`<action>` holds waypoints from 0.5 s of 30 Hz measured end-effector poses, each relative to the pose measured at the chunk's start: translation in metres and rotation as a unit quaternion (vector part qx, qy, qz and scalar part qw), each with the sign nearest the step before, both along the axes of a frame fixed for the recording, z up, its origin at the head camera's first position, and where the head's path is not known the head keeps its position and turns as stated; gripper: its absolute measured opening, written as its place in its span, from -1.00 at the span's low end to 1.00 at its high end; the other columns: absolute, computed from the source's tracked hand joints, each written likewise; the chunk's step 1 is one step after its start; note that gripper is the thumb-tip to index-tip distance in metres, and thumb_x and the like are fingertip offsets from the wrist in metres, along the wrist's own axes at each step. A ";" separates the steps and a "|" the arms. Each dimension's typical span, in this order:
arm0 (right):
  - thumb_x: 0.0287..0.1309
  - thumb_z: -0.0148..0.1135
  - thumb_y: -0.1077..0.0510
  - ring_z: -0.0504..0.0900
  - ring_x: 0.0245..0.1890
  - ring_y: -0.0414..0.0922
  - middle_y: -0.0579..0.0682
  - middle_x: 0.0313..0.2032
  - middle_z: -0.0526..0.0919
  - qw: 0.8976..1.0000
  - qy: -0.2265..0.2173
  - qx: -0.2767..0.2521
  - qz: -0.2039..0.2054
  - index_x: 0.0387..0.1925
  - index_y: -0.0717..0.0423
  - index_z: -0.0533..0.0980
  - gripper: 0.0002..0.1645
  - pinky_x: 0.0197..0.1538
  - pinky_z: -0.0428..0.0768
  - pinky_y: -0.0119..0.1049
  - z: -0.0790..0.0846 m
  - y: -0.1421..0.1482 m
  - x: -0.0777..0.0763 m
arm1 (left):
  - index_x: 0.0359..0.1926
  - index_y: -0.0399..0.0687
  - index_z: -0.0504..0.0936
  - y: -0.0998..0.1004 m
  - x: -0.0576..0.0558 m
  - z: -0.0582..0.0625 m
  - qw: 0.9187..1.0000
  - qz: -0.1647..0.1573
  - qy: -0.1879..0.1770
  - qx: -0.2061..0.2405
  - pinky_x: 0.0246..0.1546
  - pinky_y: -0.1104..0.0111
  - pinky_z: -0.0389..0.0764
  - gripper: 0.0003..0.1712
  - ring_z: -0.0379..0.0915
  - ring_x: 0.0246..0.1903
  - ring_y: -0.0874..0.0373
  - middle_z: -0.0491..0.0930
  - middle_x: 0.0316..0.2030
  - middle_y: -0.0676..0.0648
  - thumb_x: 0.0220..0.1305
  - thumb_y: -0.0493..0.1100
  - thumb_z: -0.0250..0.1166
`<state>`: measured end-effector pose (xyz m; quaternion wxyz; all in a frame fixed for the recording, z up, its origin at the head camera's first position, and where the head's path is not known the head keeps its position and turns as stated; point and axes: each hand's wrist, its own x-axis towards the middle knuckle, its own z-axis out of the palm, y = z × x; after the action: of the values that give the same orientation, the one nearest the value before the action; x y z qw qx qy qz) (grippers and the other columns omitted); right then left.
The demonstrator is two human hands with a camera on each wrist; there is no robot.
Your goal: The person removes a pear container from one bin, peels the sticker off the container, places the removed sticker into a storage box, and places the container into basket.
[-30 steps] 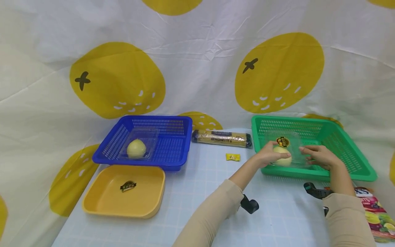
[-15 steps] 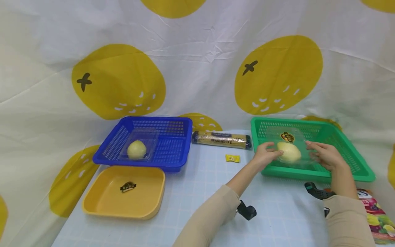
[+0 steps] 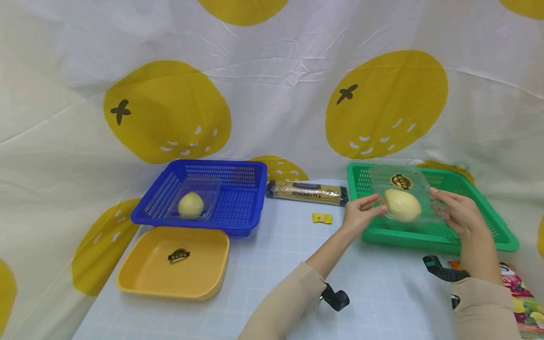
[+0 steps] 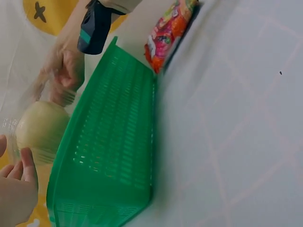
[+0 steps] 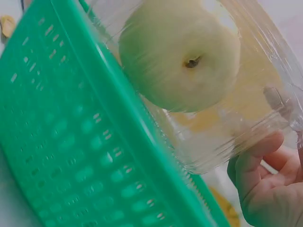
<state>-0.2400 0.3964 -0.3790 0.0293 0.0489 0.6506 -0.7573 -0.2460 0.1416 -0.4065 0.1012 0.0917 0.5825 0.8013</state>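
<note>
- I read the clock from the wearer's seat on my head feed, 12 being straight ahead across the bench (image 3: pixel 280 278).
- At 2 o'clock I have the green basket (image 3: pixel 408 239), with a clear box (image 3: pixel 420 185) held over it, a pale yellow fruit (image 3: pixel 403 206) inside.
- My left hand (image 3: pixel 361 215) pinches that box near its 8 o'clock edge, thumb and fingers bent in on the plastic.
- My right hand (image 3: pixel 461 210) grips the same box at its 3 o'clock side; from the right wrist I see a thumb against the edge.
- A black-and-gold label (image 3: pixel 401 182) sits on the box at 12 o'clock of the fruit.
- At 11 o'clock stands the blue basket (image 3: pixel 238 203), holding a second clear box (image 3: pixel 212 191) with another fruit (image 3: pixel 191 205) in it.
- The yellow tray (image 3: pixel 148 278) is at 10 o'clock, just beside the blue basket, a dark label (image 3: pixel 178 255) lying within.
- Between the baskets lies the spaghetti pack (image 3: pixel 308 192); a yellow candy (image 3: pixel 322 218) is near it, at 5 o'clock from the pack.
- A colourful bag (image 3: pixel 524 302) lies at 3 o'clock, partly hidden behind my right sleeve (image 3: pixel 484 307).
</note>
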 end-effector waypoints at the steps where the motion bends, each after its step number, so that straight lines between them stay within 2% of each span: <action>1: 0.27 0.14 0.09 0.60 -0.44 -0.35 -0.25 -0.37 0.63 1.000 0.001 -0.003 0.000 -0.35 -0.21 0.68 -0.79 -0.44 0.58 -0.43 0.002 -0.002 0.003 | 0.08 -0.10 0.59 -0.003 0.002 0.000 1.000 -0.008 0.006 0.000 -0.04 0.40 0.55 -0.55 0.54 0.00 0.16 0.64 -0.06 0.04 0.11 -0.29 0.36; 3: 0.28 0.13 0.10 0.61 -0.43 -0.34 -0.26 -0.37 0.63 1.000 0.006 -0.009 0.002 -0.36 -0.21 0.69 -0.77 -0.42 0.59 -0.43 0.006 -0.007 0.009 | 0.10 -0.08 0.58 -0.009 0.005 0.001 1.000 -0.019 0.014 0.002 -0.05 0.42 0.55 -0.54 0.51 0.03 0.18 0.64 -0.04 0.05 0.12 -0.28 0.36; 5: 0.28 0.13 0.11 0.58 -0.51 -0.31 -0.24 -0.37 0.60 1.000 0.013 -0.014 0.006 -0.34 -0.18 0.70 -0.78 -0.53 0.55 -0.45 0.008 -0.013 0.015 | 0.11 -0.04 0.58 -0.016 0.009 0.002 1.000 -0.020 0.020 0.000 -0.09 0.44 0.56 -0.52 0.52 -0.01 0.23 0.63 -0.03 0.09 0.12 -0.27 0.36; 7: 0.28 0.12 0.12 0.54 -0.57 -0.26 -0.20 -0.36 0.58 0.999 0.024 -0.022 0.011 -0.31 -0.14 0.70 -0.77 -0.61 0.50 -0.46 0.010 -0.020 0.020 | 0.11 -0.05 0.58 -0.022 0.012 0.003 1.000 -0.012 0.027 0.002 -0.13 0.45 0.58 -0.51 0.53 -0.09 0.28 0.62 -0.02 0.09 0.10 -0.29 0.38; 10: 0.32 0.07 0.15 0.54 -0.54 -0.28 -0.19 -0.30 0.56 0.998 0.045 -0.041 0.033 -0.23 -0.11 0.69 -0.74 -0.70 0.42 -0.49 0.009 -0.030 0.026 | 0.10 -0.08 0.58 -0.032 0.019 0.004 0.999 0.000 0.038 0.007 -0.20 0.47 0.58 -0.49 0.53 -0.18 0.31 0.62 -0.01 0.07 0.06 -0.32 0.39; 15: 0.35 -0.02 0.23 0.51 -0.52 -0.31 -0.20 -0.21 0.53 0.990 0.073 -0.089 0.079 -0.09 -0.10 0.63 -0.68 -0.65 0.43 -0.52 0.004 -0.050 0.038 | 0.12 -0.17 0.55 -0.056 0.029 0.001 0.998 -0.001 0.049 0.027 -0.19 0.49 0.57 -0.48 0.52 -0.19 0.29 0.59 0.03 -0.04 0.07 -0.40 0.35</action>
<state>-0.2016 0.3467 -0.3746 0.0459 -0.0611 0.5826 -0.8092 -0.2170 0.0855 -0.4054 0.0710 0.1339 0.5644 0.8115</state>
